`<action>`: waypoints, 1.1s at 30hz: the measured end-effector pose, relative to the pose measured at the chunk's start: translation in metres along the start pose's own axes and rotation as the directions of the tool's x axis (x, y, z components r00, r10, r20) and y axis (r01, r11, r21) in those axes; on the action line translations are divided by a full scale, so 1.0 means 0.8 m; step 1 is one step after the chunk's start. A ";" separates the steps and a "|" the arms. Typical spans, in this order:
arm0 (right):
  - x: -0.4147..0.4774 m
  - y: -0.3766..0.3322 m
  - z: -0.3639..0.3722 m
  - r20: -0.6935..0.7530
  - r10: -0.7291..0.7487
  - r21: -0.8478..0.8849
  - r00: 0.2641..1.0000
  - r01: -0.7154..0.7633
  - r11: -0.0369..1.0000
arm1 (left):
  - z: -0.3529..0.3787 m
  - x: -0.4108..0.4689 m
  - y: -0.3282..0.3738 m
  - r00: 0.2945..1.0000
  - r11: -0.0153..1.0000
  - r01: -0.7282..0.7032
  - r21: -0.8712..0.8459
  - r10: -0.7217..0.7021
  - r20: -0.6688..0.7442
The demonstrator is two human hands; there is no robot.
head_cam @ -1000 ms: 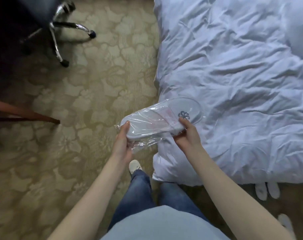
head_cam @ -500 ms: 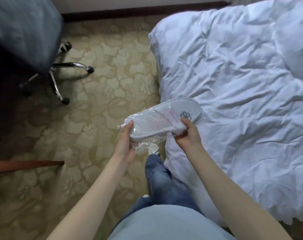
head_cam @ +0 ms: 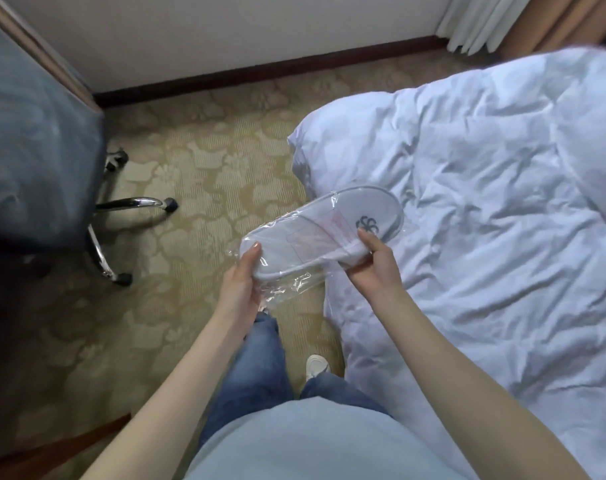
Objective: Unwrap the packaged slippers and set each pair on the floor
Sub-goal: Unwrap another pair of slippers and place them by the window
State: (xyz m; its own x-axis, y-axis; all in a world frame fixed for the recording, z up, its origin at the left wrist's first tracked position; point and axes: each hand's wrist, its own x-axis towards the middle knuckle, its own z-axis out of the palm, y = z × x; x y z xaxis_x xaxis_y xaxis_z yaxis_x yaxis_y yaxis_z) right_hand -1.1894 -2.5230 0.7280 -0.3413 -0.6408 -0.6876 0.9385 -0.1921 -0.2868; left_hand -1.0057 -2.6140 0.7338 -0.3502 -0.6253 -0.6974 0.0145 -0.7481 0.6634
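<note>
Out in front of me, my left hand grips the heel end and my right hand pinches the toe end of the packaged slippers, so I would tear the slack, crinkly film hanging below (flat white cloth inside), over patterned carpet beside the rumpled duvet.

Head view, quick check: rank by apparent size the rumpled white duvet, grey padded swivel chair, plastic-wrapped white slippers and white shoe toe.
1. rumpled white duvet
2. grey padded swivel chair, cropped by the frame and nearer the camera, so true size unsure
3. plastic-wrapped white slippers
4. white shoe toe, partly hidden
</note>
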 end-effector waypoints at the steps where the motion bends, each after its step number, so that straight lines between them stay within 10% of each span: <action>1: 0.016 -0.006 0.011 -0.010 -0.005 0.003 1.000 0.005 1.000 | 0.005 0.018 0.014 1.000 1.000 -0.004 0.017 0.004 0.001; 19: 0.303 -0.135 0.305 -0.275 -0.162 -0.151 0.948 0.124 0.981 | 0.153 0.329 0.343 0.861 0.787 -0.432 0.441 0.214 0.460; 29: 0.419 -0.247 0.405 0.033 -0.089 -0.011 0.996 0.089 0.996 | 0.279 0.489 0.452 0.403 0.198 -0.911 0.361 0.251 0.880; 33: 0.469 -0.304 0.445 -0.054 -0.126 0.079 0.991 0.130 0.988 | 0.353 0.544 0.500 0.302 0.086 -0.952 0.294 0.101 0.948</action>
State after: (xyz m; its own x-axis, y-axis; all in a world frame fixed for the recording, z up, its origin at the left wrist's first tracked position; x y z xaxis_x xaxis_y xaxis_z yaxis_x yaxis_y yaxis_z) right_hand -1.5271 -2.9816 0.7773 -0.4589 -0.5703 -0.6813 0.8874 -0.3316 -0.3201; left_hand -1.4169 -3.1225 0.7721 -0.9921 -0.0533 0.1136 0.0597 0.5960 0.8008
